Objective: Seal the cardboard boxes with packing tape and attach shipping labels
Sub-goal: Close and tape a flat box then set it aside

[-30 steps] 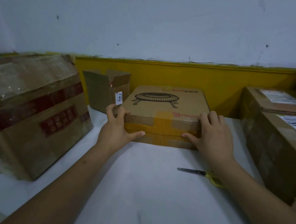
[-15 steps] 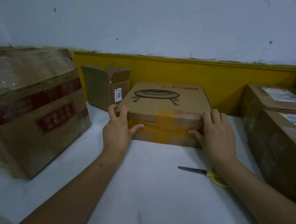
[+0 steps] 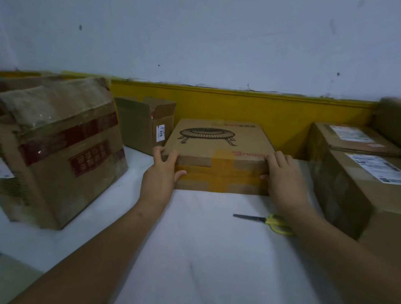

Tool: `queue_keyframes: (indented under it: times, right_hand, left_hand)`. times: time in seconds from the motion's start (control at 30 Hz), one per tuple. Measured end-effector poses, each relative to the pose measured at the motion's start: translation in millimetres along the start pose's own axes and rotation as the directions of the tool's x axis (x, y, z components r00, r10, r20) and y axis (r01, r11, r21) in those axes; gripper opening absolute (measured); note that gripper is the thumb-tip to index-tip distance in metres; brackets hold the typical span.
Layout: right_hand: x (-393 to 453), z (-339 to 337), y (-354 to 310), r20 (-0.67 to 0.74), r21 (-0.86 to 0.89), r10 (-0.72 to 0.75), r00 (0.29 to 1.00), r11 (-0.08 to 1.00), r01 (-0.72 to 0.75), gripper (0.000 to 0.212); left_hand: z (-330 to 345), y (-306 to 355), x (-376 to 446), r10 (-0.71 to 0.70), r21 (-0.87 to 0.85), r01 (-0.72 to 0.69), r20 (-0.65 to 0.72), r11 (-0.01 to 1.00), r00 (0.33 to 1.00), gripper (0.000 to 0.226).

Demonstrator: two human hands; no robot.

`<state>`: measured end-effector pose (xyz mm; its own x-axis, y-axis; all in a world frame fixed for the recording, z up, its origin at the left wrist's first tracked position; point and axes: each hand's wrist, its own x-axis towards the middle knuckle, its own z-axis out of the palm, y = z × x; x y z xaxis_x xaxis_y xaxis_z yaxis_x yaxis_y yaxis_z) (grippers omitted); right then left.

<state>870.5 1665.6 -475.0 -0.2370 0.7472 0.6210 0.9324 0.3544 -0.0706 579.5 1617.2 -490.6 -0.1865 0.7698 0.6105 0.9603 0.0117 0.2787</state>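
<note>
Both hands clasp the flat cardboard box (image 3: 219, 151) by its near corners: the left hand (image 3: 161, 172) has its fingers hooked over the top edge at the left corner with the thumb pressed to the front face, and the right hand (image 3: 283, 179) does the same at the right corner, fingers curled over the top and thumb against the front. The box sits toward the back of the white table (image 3: 195, 262), close to the yellow band of the wall, with a grill-like drawing printed on its lid. Yellowish packing tape (image 3: 222, 171) already crosses the front face and laps up onto the lid.

By size, the big worn carton (image 3: 53, 151) with red tape stands at the table's left edge. Along the right edge two sealed boxes are stacked in steps, the nearer labelled box (image 3: 373, 192) and the farther labelled box (image 3: 354, 140) behind it, each carrying a white shipping label on top. A small open box (image 3: 143, 123) stands at the back left, just beside the flat box, with a tag reading 019. Yellow-handled scissors (image 3: 268, 222) lie on the table near the right forearm.

It looks to me as though the sealing of this box is done and it is being positioned or checked. I see no label on its lid, so the next move likely calls for a shipping label; none loose is in view, nor a tape roll.
</note>
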Motion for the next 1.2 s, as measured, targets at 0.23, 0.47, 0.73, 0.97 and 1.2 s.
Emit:
queue_keyframes:
  times: [0.23,0.47,0.73,0.97,1.2]
  right_hand:
    - [-11,-23,-42,0.041,-0.204,0.097,0.994,0.975,-0.087,0.058]
    - [-54,-20,-188,-0.074,0.306,-0.477,0.876,0.825,0.475,0.043]
    - [-96,16,-288,0.074,0.748,-0.681,0.728,0.521,0.412,0.036]
    - [-91,24,-294,0.187,0.836,-0.811,0.554,0.428,0.344,0.034]
    - [-86,10,-297,0.310,0.919,-0.855,0.416,0.381,0.098,0.026]
  left_hand:
    - [-67,-16,-28,0.151,-0.215,-0.101,0.234,0.971,0.960,0.065]
    - [-147,-64,-141,-0.158,-0.298,0.129,-0.074,0.946,0.985,0.011]
    - [-152,-95,-220,-0.730,-0.456,0.880,0.557,0.129,0.396,0.070]
    - [-176,-100,-208,-0.384,-0.351,0.917,0.833,0.190,0.399,0.048]
    - [-208,-89,-153,-0.468,0.087,0.860,0.864,0.503,0.186,0.030]
